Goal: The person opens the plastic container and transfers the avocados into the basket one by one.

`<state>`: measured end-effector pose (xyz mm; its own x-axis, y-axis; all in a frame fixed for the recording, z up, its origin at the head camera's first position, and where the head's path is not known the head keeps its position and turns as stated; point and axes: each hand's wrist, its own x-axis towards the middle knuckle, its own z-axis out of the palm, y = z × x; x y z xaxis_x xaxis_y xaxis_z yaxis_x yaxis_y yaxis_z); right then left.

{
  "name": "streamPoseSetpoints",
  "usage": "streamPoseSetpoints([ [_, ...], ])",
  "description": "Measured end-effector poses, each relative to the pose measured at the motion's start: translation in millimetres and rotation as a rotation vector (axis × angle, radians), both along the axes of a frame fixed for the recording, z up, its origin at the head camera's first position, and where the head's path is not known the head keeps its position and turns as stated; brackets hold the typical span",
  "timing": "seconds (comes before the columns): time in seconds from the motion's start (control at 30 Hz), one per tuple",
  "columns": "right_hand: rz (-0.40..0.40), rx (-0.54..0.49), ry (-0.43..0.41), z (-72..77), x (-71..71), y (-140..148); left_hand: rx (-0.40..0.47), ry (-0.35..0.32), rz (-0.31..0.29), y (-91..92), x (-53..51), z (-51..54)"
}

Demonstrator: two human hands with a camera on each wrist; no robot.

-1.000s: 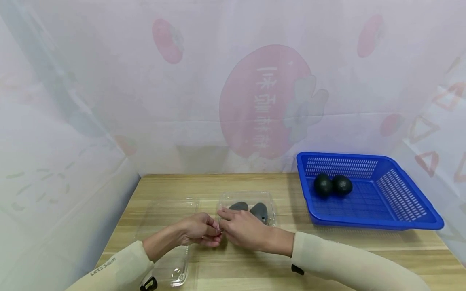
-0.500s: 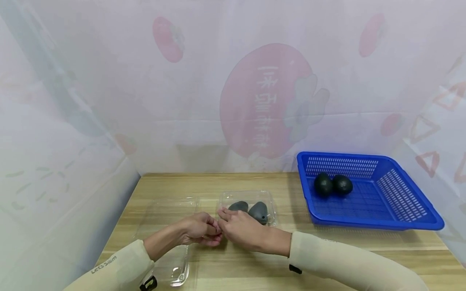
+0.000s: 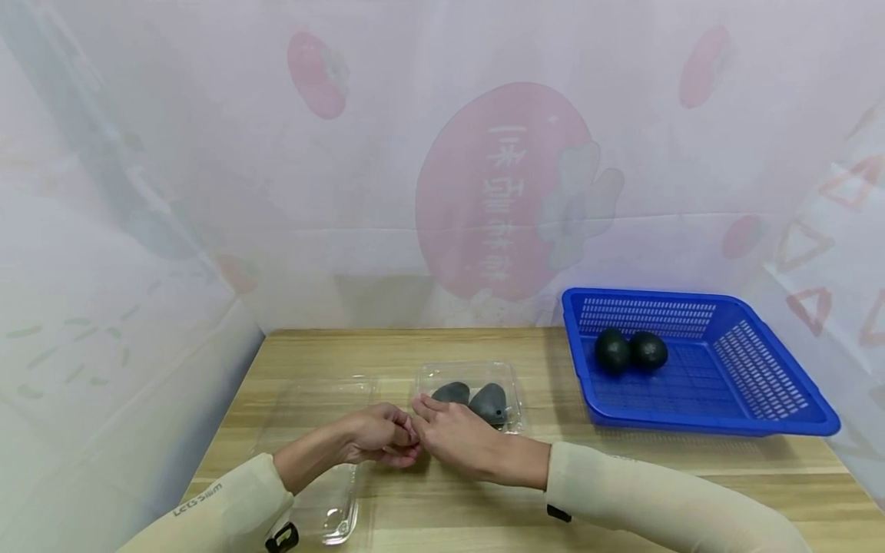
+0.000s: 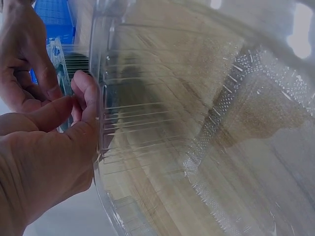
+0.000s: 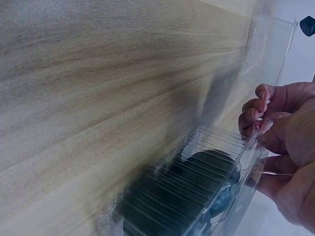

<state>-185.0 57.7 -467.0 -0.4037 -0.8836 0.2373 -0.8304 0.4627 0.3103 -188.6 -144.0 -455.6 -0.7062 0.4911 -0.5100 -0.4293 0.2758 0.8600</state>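
A clear plastic clamshell box with dark avocados inside lies at the middle of the table, its lid lying over them. At its near left corner my left hand pinches the rim between thumb and fingers. Right beside it, my right hand reaches across the box's front edge, fingers on the rim. In the right wrist view the ribbed side of the box shows, with avocados behind it and both hands' fingertips meeting at the rim. The exact grip at the corner is partly hidden.
Another clear plastic box lies open at the left, partly beneath my left forearm; it fills much of the left wrist view. A blue basket holding two avocados stands at the right. Printed cloth walls the wooden table.
Both hands stay at the box's near left corner with hardly any motion. My right wrist has shifted slightly to the left.
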Motion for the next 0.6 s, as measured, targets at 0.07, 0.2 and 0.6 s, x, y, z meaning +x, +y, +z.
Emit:
streamPoseSetpoints([
  [0.07, 0.002, -0.001, 0.0, 0.7, -0.3, -1, -0.001, -0.003, -0.001, 0.0, -0.2, -0.1],
  [0.2, 0.001, -0.02, -0.011, 2.1, -0.4, -1, 0.0, -0.013, -0.008, -1.4, -1.1, 0.9],
  [0.6, 0.032, -0.163, -0.298, -2.4, -3.5, 15, -0.043, -0.011, -0.038, -3.5, -4.0, 4.7],
])
